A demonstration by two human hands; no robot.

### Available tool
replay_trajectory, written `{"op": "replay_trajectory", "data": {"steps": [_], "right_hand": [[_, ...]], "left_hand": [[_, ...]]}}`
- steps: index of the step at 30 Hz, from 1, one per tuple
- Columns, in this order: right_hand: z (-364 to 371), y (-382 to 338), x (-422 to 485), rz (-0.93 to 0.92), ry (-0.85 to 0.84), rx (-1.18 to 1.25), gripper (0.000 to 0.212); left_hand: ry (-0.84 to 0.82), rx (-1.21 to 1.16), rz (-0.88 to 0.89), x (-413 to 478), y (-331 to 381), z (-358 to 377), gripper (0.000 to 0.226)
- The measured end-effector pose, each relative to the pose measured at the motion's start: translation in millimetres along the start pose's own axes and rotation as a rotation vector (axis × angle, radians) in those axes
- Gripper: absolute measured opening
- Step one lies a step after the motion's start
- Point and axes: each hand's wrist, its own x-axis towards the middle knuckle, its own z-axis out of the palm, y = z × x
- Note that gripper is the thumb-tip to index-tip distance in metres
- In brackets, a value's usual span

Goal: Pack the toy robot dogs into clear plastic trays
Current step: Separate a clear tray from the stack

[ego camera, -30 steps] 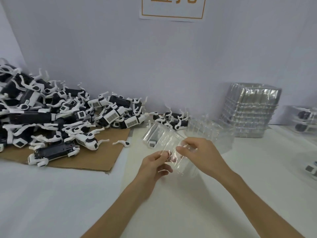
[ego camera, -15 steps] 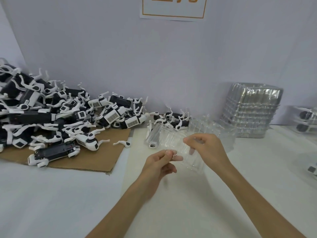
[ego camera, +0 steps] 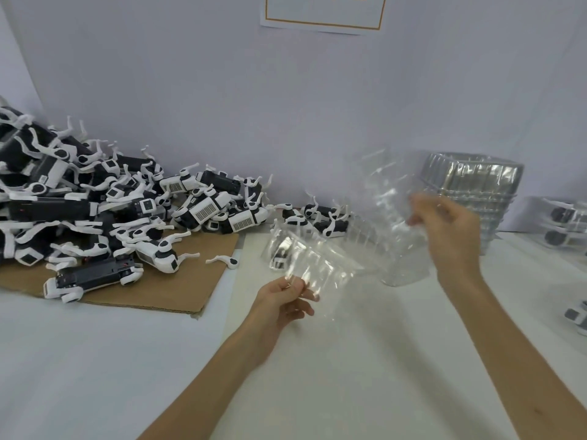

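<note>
From the head view we see our left hand (ego camera: 283, 300) pinching the near edge of a clear tray (ego camera: 305, 258), fingers closed on the plastic, holding it just above the table (ego camera: 365, 360). Our right hand (ego camera: 451, 230) is raised higher, fingers closed on a second tray (ego camera: 386, 198), which is blurred and tilted up; the two trays are apart. Behind the right hand a stack of trays (ego camera: 476, 182) stands on the table by the wall. At left the toy dogs (ego camera: 95, 211) lie heaped, black and white, partly on a sheet of cardboard (ego camera: 165, 290). A loose white leg (ego camera: 224, 260) lies on the cardboard's right edge. At the far right, packed trays (ego camera: 565, 220) sit with dogs inside.
</note>
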Motion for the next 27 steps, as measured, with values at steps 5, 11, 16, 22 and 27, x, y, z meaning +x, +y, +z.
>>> {"op": "replay_trajectory", "data": {"steps": [5, 11, 16, 22, 27], "right_hand": [[-13, -12, 42, -0.272, 0.121, -0.189, 0.032], [13, 35, 68, -0.352, -0.222, -0.931, 0.039], [19, 80, 68, -0.173, -0.409, -1.155, 0.043], [25, 84, 86, -0.169, -0.459, -1.157, 0.062], [42, 89, 103, 0.003, -0.64, -1.221, 0.076]], "left_hand": [[-0.002, -0.176, -0.076, 4, -4, 4, 0.011], [0.037, -0.204, -0.098, 4, -4, 2, 0.013], [0.031, -0.189, -0.106, 5, -4, 1, 0.015], [0.035, -0.186, -0.11, 2, -1, 5, 0.013], [0.074, -0.184, -0.107, 1, 1, 7, 0.008]]}}
